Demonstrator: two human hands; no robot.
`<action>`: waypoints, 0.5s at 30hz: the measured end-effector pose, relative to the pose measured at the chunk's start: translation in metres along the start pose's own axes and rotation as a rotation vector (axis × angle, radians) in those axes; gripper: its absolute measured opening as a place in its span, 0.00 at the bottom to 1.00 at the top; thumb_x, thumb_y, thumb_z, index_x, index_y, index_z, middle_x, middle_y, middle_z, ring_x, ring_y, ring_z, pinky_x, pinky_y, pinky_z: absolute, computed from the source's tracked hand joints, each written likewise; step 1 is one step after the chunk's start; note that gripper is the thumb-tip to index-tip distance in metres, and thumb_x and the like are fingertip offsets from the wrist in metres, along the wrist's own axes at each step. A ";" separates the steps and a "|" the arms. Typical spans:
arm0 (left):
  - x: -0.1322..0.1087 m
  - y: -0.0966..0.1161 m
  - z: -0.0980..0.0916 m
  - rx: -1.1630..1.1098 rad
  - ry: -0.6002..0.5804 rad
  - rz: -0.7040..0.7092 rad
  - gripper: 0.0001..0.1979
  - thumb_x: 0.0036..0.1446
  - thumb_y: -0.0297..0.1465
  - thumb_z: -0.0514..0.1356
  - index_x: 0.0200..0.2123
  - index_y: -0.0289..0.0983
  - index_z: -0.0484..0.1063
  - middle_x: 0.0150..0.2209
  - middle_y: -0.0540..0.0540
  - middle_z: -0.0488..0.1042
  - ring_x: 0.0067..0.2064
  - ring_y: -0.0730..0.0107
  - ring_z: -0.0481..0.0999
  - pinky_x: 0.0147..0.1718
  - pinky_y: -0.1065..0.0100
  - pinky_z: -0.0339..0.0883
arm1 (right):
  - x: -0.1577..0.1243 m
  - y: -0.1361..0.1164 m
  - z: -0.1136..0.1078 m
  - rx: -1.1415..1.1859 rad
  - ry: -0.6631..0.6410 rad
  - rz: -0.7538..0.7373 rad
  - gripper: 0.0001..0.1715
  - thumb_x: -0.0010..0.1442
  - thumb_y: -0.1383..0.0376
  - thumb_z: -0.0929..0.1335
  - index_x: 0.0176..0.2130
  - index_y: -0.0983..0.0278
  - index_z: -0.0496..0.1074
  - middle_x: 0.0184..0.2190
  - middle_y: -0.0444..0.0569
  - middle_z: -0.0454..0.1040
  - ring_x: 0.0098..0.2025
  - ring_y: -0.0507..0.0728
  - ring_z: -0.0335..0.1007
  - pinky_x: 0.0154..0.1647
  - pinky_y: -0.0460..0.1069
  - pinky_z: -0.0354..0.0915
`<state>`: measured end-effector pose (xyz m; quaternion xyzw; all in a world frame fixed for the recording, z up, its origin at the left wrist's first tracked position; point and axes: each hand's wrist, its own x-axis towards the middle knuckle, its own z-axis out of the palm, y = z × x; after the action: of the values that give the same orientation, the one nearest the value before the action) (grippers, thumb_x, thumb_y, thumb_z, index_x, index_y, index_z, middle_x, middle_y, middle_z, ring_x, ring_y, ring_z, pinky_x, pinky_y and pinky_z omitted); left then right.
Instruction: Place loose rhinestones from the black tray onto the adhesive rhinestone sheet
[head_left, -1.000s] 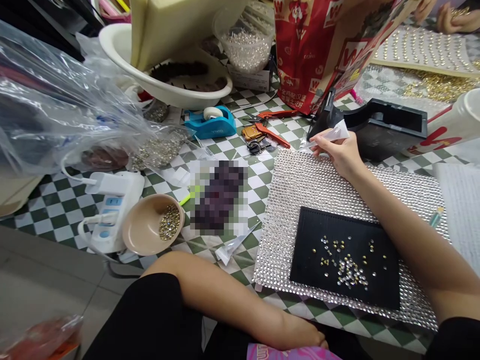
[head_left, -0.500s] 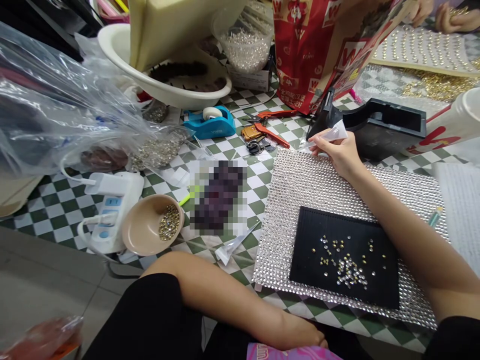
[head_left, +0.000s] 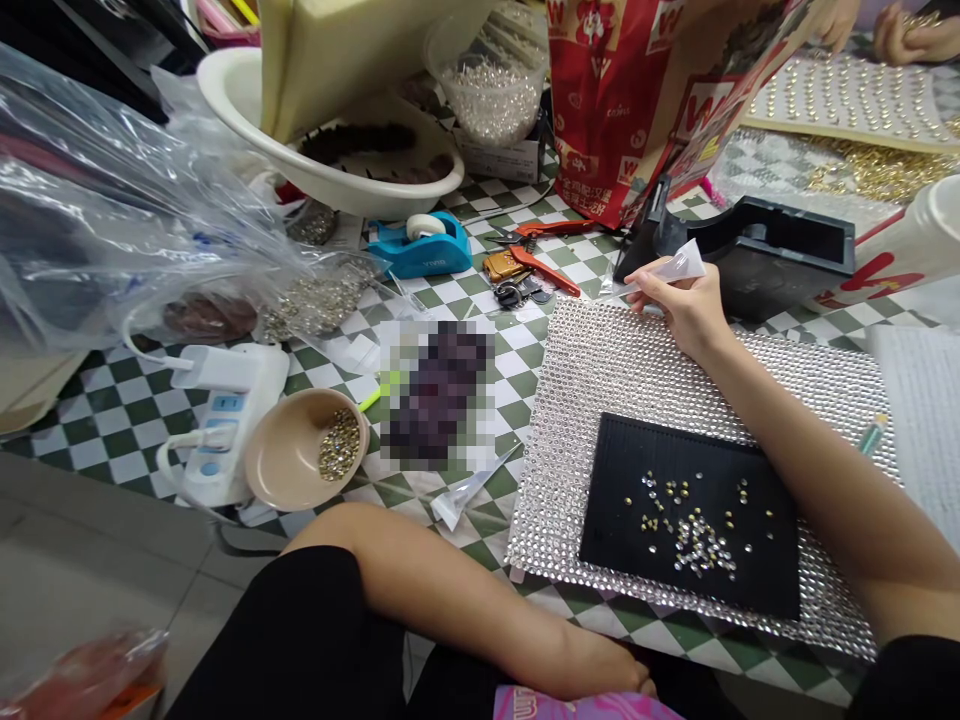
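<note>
My right hand (head_left: pixel 686 305) pinches a translucent plastic cone (head_left: pixel 684 262) with a narrow tip. It is over the far edge of a sheet of silvery rhinestones (head_left: pixel 574 400). Below that forearm, a black ribbed tray (head_left: pixel 622 540) rests on the sheet, with loose clear and gold rhinestones (head_left: pixel 701 545) scattered over it. My left hand (head_left: pixel 600 665) lies low at the near table edge, above a pink and purple printed item (head_left: pixel 570 703); its fingers are mostly hidden. A second plastic cone (head_left: pixel 465 495) lies left of the sheet.
At the left are a beige bowl of rhinestones (head_left: pixel 281 455), a power strip (head_left: pixel 225 430) and plastic bags (head_left: pixel 112 220). Behind stand a blue tape dispenser (head_left: pixel 427 255), orange-handled pliers (head_left: pixel 547 270), a red paper bag (head_left: pixel 600 120) and a black holder (head_left: pixel 787 260). Another person's hands (head_left: pixel 911 35) show far right.
My right hand has shifted very slightly to the right with the plastic cone. My left hand stays in place.
</note>
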<state>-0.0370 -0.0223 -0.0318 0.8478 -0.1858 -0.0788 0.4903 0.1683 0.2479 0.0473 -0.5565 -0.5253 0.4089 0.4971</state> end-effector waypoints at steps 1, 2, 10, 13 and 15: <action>0.000 0.000 -0.001 -0.005 0.000 0.022 0.32 0.33 0.23 0.55 0.31 0.42 0.30 0.33 0.46 0.70 0.42 0.56 0.74 0.50 0.65 0.68 | 0.000 0.001 0.000 -0.002 0.001 0.001 0.19 0.48 0.49 0.76 0.30 0.60 0.74 0.25 0.49 0.73 0.24 0.55 0.69 0.30 0.56 0.75; 0.000 -0.001 -0.001 -0.005 0.002 0.049 0.32 0.33 0.24 0.55 0.31 0.42 0.30 0.32 0.45 0.69 0.41 0.55 0.74 0.50 0.63 0.69 | 0.000 0.001 0.000 -0.005 0.001 0.000 0.19 0.48 0.50 0.76 0.30 0.61 0.74 0.25 0.49 0.73 0.24 0.55 0.70 0.30 0.56 0.75; -0.001 -0.004 0.002 -0.049 0.070 0.101 0.32 0.31 0.23 0.54 0.31 0.43 0.31 0.28 0.47 0.64 0.40 0.51 0.76 0.48 0.57 0.71 | 0.001 0.003 -0.001 0.006 -0.003 -0.011 0.15 0.51 0.53 0.75 0.30 0.61 0.76 0.25 0.49 0.74 0.24 0.55 0.70 0.29 0.55 0.74; 0.000 -0.006 0.006 -0.065 0.080 0.109 0.30 0.32 0.23 0.55 0.31 0.43 0.32 0.28 0.47 0.63 0.40 0.50 0.76 0.48 0.56 0.71 | 0.001 0.005 -0.001 -0.009 -0.010 -0.010 0.16 0.51 0.52 0.75 0.31 0.61 0.76 0.25 0.49 0.74 0.24 0.55 0.70 0.30 0.55 0.75; 0.001 -0.007 0.009 -0.067 0.079 0.110 0.31 0.32 0.23 0.55 0.31 0.43 0.32 0.28 0.47 0.64 0.40 0.49 0.76 0.48 0.56 0.72 | 0.000 0.006 -0.002 -0.011 -0.015 -0.017 0.16 0.52 0.53 0.75 0.32 0.62 0.75 0.25 0.49 0.73 0.25 0.55 0.71 0.31 0.55 0.75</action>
<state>-0.0374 -0.0267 -0.0420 0.8219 -0.2096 -0.0245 0.5290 0.1709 0.2484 0.0421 -0.5516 -0.5362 0.4058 0.4935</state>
